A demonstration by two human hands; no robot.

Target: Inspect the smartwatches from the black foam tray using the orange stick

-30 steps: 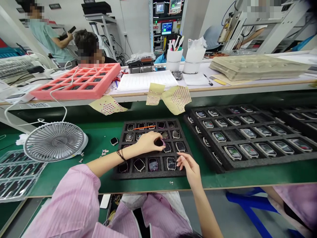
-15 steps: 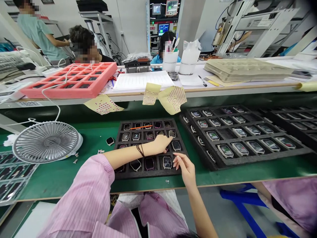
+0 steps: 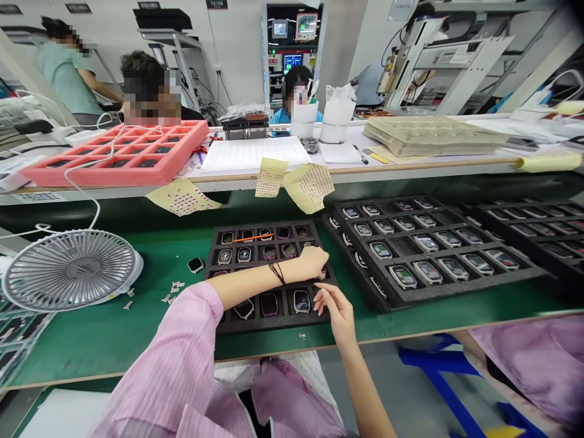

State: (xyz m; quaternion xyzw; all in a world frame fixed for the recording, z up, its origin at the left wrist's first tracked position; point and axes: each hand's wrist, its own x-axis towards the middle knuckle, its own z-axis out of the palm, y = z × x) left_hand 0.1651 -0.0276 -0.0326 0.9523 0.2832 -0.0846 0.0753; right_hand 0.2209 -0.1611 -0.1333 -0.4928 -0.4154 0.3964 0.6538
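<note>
Over black foam tray [image 3: 274, 323] on green counter [image 3: 114, 347]: left hand [image 3: 314, 263] curled down among smartwatches [image 3: 269, 304], grip unclear. Right hand [image 3: 331, 310] loosely open, holding nothing visible, fingers just beside the tray's lower-right watches.

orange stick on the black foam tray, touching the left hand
Apart: head view shows the thin orange stick on the black foam tray, clear of the left hand.

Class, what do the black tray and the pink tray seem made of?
The black tray looks like matte foam: dull, fine-pored, with cut pockets. The pink tray also seems foam, from its thick, matte walls, though it could be soft plastic.
</note>
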